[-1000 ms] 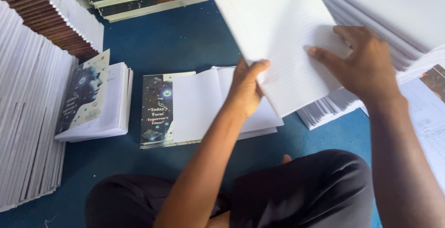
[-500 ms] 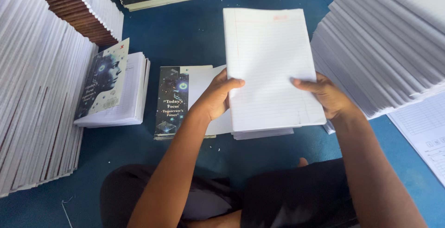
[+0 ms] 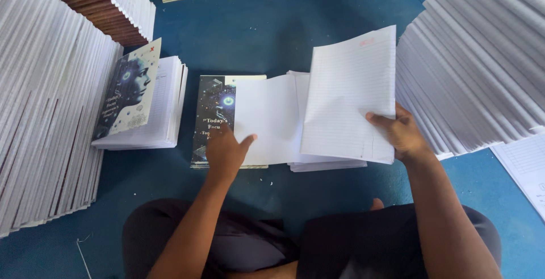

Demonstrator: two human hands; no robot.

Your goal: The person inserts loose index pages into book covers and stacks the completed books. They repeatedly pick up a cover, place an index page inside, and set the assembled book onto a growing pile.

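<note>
White ruled sheets [image 3: 349, 94], a thin sheaf with faint lines and a small red mark near the top corner, stand tilted in our right hand [image 3: 400, 134], which pinches the lower right edge, thumb on the front and fingers behind. The sheaf leans over a low pile of blank pages [image 3: 267, 120] beside an open cover [image 3: 214, 117], dark with a glowing blue dot and pale lettering. Our left hand [image 3: 226, 151] lies flat and loosely spread on that cover, forefinger on the white page. To the left sits a finished book [image 3: 139, 100] with a blue face on its cover. We sit on a blue floor [image 3: 255, 35], with tall rows of white page stacks [image 3: 477, 57] on both sides.
</note>
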